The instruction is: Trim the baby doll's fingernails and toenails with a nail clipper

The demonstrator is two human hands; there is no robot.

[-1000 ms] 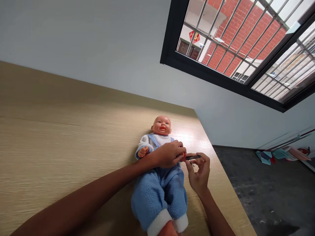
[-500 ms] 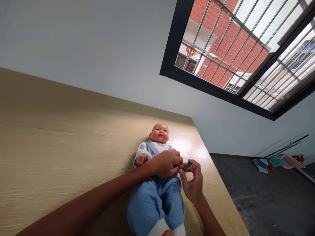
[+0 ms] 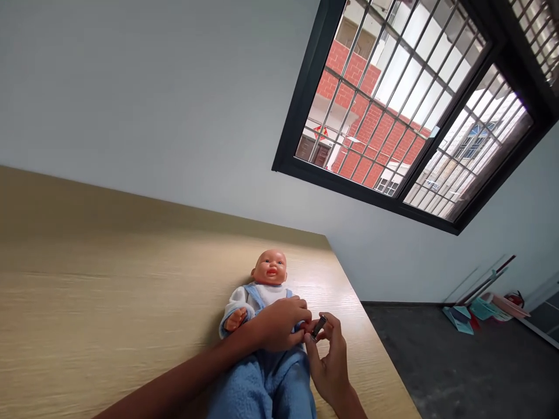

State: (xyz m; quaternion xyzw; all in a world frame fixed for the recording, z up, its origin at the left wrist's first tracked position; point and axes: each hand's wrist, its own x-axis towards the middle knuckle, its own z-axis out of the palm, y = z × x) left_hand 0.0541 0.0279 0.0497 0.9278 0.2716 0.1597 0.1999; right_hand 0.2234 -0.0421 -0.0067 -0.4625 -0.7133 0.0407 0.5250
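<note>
A baby doll (image 3: 269, 267) in blue overalls and a white top lies on its back on the wooden table (image 3: 131, 291). Across its belly reaches my left hand (image 3: 283, 323), its fingers closed around the doll's hand on the right side of the view. My right hand (image 3: 329, 364) pinches a small metal nail clipper (image 3: 319, 327) between thumb and fingers. The clipper's end is close to the doll's fingers; whether it touches them I cannot tell. The doll's other hand (image 3: 236, 319) rests free beside its body.
A grey wall (image 3: 152, 105) runs behind the table, with a barred, dark-framed window (image 3: 349, 189) at upper right. The table's right edge drops to a dark floor (image 3: 419, 355). A dustpan (image 3: 458, 320) and other cleaning things stand by the far wall.
The camera view has tilted up, so the doll, the table and both hands appear lower and slightly left. Both hands keep their hold, with the clipper still beside the doll's hand.
</note>
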